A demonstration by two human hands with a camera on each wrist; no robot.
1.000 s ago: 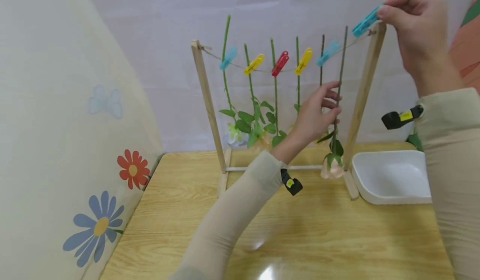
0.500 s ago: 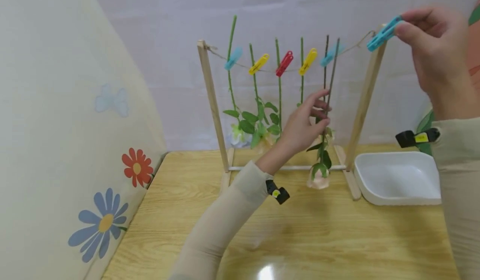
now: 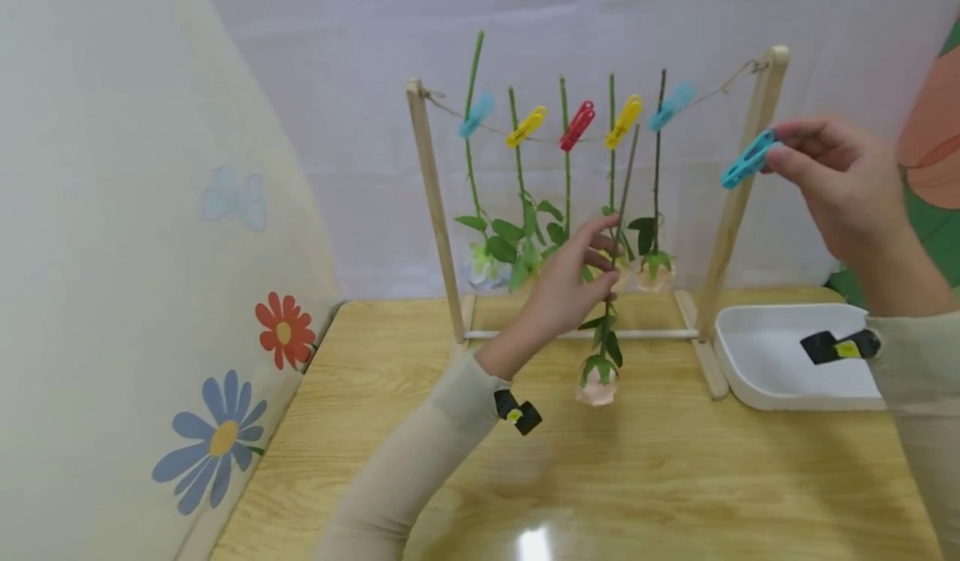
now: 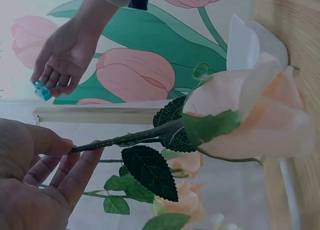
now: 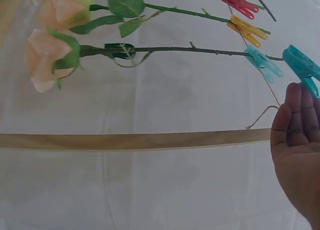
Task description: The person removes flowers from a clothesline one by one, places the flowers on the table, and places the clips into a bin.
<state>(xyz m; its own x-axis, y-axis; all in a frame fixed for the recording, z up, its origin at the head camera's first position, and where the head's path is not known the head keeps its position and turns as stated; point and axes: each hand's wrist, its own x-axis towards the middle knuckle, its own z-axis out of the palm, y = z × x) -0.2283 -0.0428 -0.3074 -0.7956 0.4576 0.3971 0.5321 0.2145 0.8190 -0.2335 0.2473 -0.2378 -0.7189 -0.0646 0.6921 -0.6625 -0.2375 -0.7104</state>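
My left hand (image 3: 566, 286) pinches the stem of a pale peach artificial rose (image 3: 597, 388) between thumb and fingers. The rose hangs bloom down in front of the rack; its dark leaves and petals show large in the left wrist view. At the right, my right hand (image 3: 847, 186) pinches a blue clothespin (image 3: 748, 161) by its handle end, in front of the rack's right post. Behind them, several flowers hang upside down from a string (image 3: 491, 130), held by blue, yellow and red clothespins. The last pinned one, a peach rose (image 3: 656, 271), has a light blue clothespin (image 3: 672, 107).
The wooden rack (image 3: 437, 219) stands at the back of the wood-grain table (image 3: 637, 478), with a white crossbar (image 3: 652, 335) low down. A white basin (image 3: 795, 398) sits to its right. A panel with painted flowers (image 3: 222, 438) borders the left side.
My left hand has carried the rose left and down, away from the right post. The right hand has lowered with its blue clothespin from the post's top. The pinned flowers still hang from the string.
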